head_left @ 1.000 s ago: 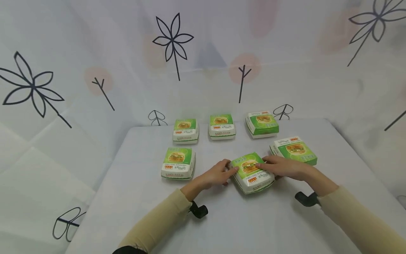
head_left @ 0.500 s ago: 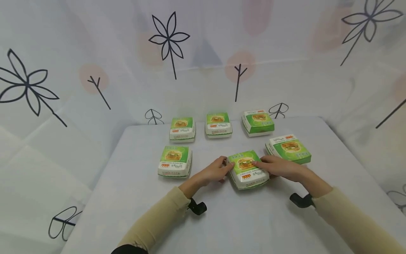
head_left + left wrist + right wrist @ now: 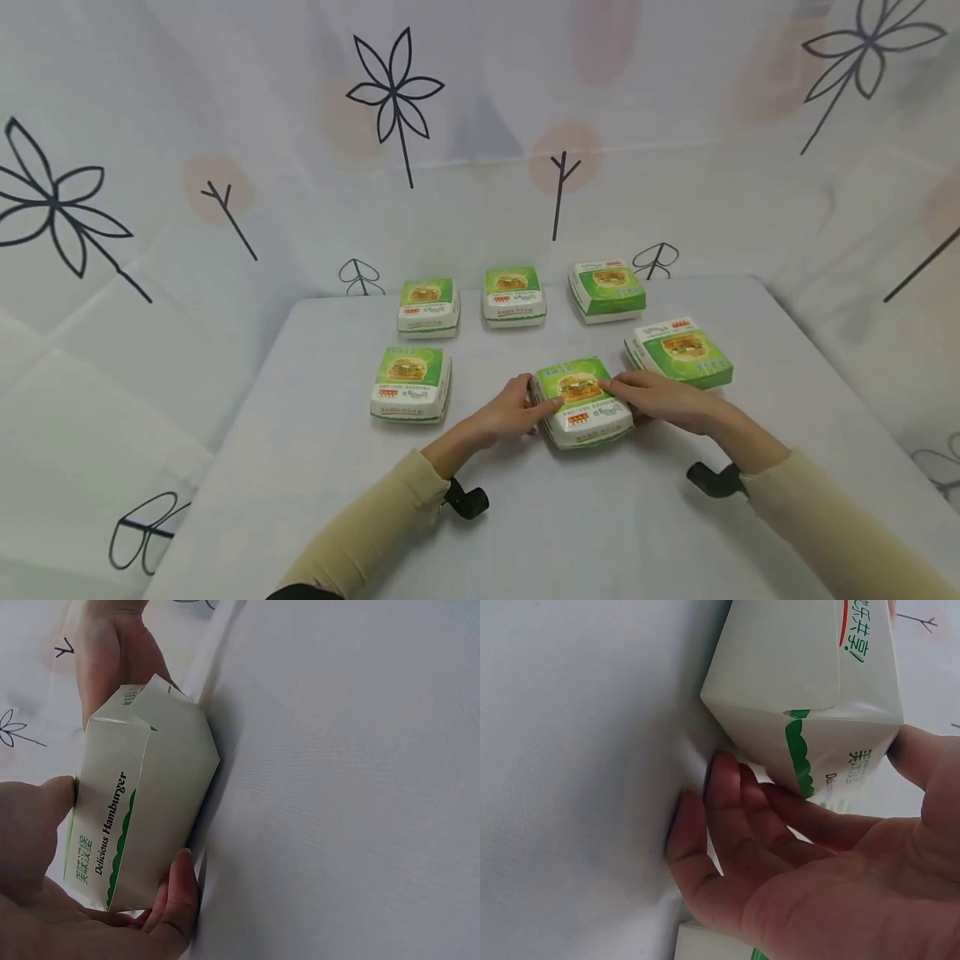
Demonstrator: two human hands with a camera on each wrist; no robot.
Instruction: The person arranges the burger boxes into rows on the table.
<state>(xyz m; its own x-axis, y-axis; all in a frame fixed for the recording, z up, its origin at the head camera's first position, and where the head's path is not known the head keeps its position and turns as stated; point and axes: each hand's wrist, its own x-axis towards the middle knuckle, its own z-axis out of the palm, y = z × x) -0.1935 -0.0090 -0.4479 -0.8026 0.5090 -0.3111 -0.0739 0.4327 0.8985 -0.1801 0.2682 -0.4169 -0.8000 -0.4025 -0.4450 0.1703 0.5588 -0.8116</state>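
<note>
Both hands hold one green and white hamburger box [image 3: 583, 408] low over the white table, right of its middle. My left hand [image 3: 506, 414] grips the left side, thumb on the lid; in the left wrist view its fingertips [image 3: 180, 892] curl under the lower edge. My right hand [image 3: 660, 396] pinches the right side. Its thumb lies at the lid's edge, and in the right wrist view the other fingers [image 3: 724, 780] bend beneath that side, close to the tablecloth. The box's printed front faces me, slightly turned. Its underside is hidden.
Just beyond the right hand lies another hamburger box [image 3: 682, 354], turned askew. One more box [image 3: 410, 385] sits to the left. Along the back stand a left box [image 3: 428, 308], a middle box [image 3: 513, 297] and a right box [image 3: 607, 292]. Behind them hangs a patterned curtain [image 3: 480, 208].
The held box has turned a little clockwise and sits straighter, with both hands still on it. The whole head view has shifted slightly. The other boxes stay where they were.
</note>
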